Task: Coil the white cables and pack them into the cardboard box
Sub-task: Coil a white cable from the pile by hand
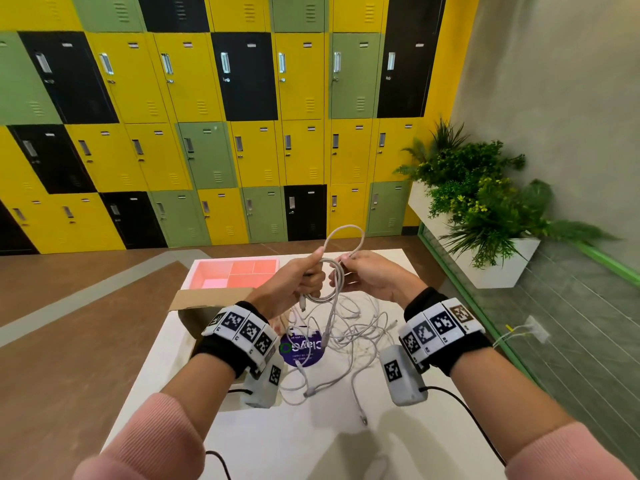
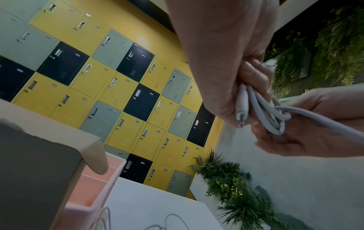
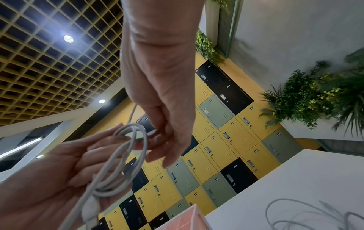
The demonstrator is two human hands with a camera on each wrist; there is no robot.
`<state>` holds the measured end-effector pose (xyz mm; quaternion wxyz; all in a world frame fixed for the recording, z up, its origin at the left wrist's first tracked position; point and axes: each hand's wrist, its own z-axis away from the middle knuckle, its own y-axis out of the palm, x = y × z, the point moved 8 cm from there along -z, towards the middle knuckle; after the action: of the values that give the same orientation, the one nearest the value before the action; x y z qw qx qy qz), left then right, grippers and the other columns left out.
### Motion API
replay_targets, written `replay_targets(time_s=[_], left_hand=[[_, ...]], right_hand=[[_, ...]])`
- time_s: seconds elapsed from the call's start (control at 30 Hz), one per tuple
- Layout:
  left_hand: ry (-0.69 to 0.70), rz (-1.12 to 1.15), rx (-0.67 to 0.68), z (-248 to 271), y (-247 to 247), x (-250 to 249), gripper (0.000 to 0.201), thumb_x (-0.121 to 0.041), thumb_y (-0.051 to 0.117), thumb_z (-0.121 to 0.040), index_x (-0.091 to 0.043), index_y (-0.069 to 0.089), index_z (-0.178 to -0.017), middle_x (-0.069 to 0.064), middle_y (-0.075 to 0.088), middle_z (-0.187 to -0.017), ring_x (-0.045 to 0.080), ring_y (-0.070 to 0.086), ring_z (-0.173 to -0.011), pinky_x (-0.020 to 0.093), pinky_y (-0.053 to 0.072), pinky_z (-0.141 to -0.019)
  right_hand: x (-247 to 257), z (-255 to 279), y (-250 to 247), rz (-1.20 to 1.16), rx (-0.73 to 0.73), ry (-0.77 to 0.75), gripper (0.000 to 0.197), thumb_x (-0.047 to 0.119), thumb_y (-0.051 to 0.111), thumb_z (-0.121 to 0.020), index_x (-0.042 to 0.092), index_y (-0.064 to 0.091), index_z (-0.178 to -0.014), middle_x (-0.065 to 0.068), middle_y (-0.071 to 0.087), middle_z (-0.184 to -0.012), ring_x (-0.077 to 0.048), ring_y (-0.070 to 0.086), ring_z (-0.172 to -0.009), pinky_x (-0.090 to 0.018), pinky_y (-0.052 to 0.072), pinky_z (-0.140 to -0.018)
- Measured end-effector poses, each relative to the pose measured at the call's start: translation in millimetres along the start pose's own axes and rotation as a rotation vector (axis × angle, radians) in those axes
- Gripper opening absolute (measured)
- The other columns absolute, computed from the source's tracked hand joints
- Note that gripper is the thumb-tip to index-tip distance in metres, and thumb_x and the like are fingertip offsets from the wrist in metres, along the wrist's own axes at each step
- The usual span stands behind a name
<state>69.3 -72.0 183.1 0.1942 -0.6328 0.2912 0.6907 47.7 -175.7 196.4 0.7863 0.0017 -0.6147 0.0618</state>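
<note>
Above the table [image 1: 346, 441], the left hand [image 1: 294, 282] gripped a half-wound white cable [image 1: 329, 278], fingers curled round its coils, with a plug hanging below the fist. The right hand [image 1: 372, 277] seemed to pinch a loop of that cable, though blur hid the fingertips. More loose cables [image 1: 353, 330] lay tangled on the table, right of the cardboard box [image 1: 207, 299]

A pink tray [image 1: 239, 271] with compartments sits at the far end of the white table [image 1: 277, 445]. Yellow, green and black lockers [image 1: 221, 133] line the wall; leafy plants [image 1: 485, 202] fill a white planter.
</note>
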Motion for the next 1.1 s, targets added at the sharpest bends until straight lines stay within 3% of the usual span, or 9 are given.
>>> replay_targets(time_s=[0.23,0.37,0.5,0.63,0.7,0.77,0.83,0.9,1.1], left_hand=[[0.076,-0.051,-0.100,1.4,-13.2,-5.0,0.049,-0.041,0.039,-0.099,-0.027,0.032,-0.053,-0.009,0.020,-0.050,0.007,0.014,-0.046,0.034,0.006,-0.060],[0.096,-0.113,-0.134,3.5,-14.1,-8.6,0.047,-0.040,0.036,-0.101,-0.026,0.030,-0.056,-0.010,0.022,-0.051,0.007,0.015,-0.047,0.035,0.009,-0.060],[0.127,-0.177,-0.148,3.8,-13.6,-11.0,0.045,-0.039,0.035,-0.102,-0.025,0.029,-0.059,-0.010,0.022,-0.052,0.007,0.015,-0.048,0.033,0.010,-0.059],[0.211,-0.266,-0.282,7.6,-18.6,-14.7,0.041,-0.034,0.031,-0.104,-0.021,0.030,-0.065,-0.014,0.026,-0.050,0.003,0.020,-0.045,0.017,0.020,-0.045],[0.242,-0.284,-0.337,8.1,-22.6,-13.9,0.041,-0.034,0.030,-0.104,-0.020,0.032,-0.066,-0.014,0.028,-0.049,0.003,0.022,-0.046,0.017,0.022,-0.045],[0.260,-0.294,-0.370,7.7,-24.2,-13.4,0.042,-0.034,0.031,-0.104,-0.020,0.033,-0.065,-0.012,0.029,-0.052,0.004,0.023,-0.046,0.017,0.023,-0.045],[0.275,-0.293,-0.396,8.0,-23.8,-15.2,0.043,-0.033,0.031,-0.104,-0.019,0.034,-0.064,-0.008,0.029,-0.053,0.005,0.024,-0.046,0.018,0.024,-0.045],[0.294,-0.298,-0.421,8.9,-25.1,-18.3,0.042,-0.032,0.031,-0.104,-0.018,0.037,-0.064,-0.007,0.030,-0.054,0.004,0.026,-0.045,0.018,0.026,-0.045],[0.264,-0.314,-0.469,11.2,-39.2,-11.4,0.041,-0.034,0.032,-0.104,-0.017,0.044,-0.069,-0.006,0.035,-0.055,0.005,0.032,-0.047,0.020,0.029,-0.047]], right_hand=[[-10.2,6.4,19.1,0.031,0.258,0.132,0.039,0.051,0.040,-0.096,0.014,0.051,-0.087,-0.006,0.056,-0.086,-0.022,0.054,-0.086,-0.047,0.051,-0.081],[-6.0,11.8,24.2,0.138,0.283,0.060,0.014,0.023,0.057,-0.094,0.012,0.049,-0.094,-0.006,0.055,-0.094,-0.017,0.057,-0.087,-0.034,0.055,-0.073],[-4.2,10.1,23.3,0.131,0.252,0.052,0.008,-0.002,0.054,-0.092,0.004,0.050,-0.095,-0.012,0.057,-0.086,-0.018,0.062,-0.074,-0.029,0.058,-0.071],[5.4,10.9,15.3,0.333,0.092,0.022,0.029,0.000,0.064,-0.086,-0.005,0.051,-0.111,-0.017,0.063,-0.080,-0.020,0.064,-0.065,-0.030,0.059,-0.069],[13.9,12.9,9.8,0.457,-0.011,-0.002,0.041,0.003,0.068,-0.084,-0.001,0.045,-0.118,-0.023,0.067,-0.082,-0.024,0.065,-0.064,-0.031,0.058,-0.066],[26.1,15.9,9.7,0.611,-0.054,-0.067,0.033,0.006,0.069,-0.084,0.000,0.051,-0.112,-0.023,0.070,-0.087,-0.020,0.065,-0.061,-0.025,0.055,-0.060],[34.3,16.9,12.5,0.740,-0.038,-0.130,0.021,0.009,0.071,-0.084,0.003,0.061,-0.101,-0.012,0.071,-0.075,-0.011,0.063,-0.055,-0.016,0.046,-0.047],[37.4,18.1,15.1,0.765,0.000,-0.151,0.015,0.011,0.072,-0.083,0.006,0.065,-0.095,-0.002,0.068,-0.065,-0.008,0.064,-0.055,-0.014,0.040,-0.048],[60.6,31.8,27.2,0.542,0.167,-0.339,0.010,0.004,0.063,-0.088,-0.001,0.065,-0.096,-0.010,0.066,-0.081,-0.011,0.064,-0.072,-0.009,0.049,-0.065]])
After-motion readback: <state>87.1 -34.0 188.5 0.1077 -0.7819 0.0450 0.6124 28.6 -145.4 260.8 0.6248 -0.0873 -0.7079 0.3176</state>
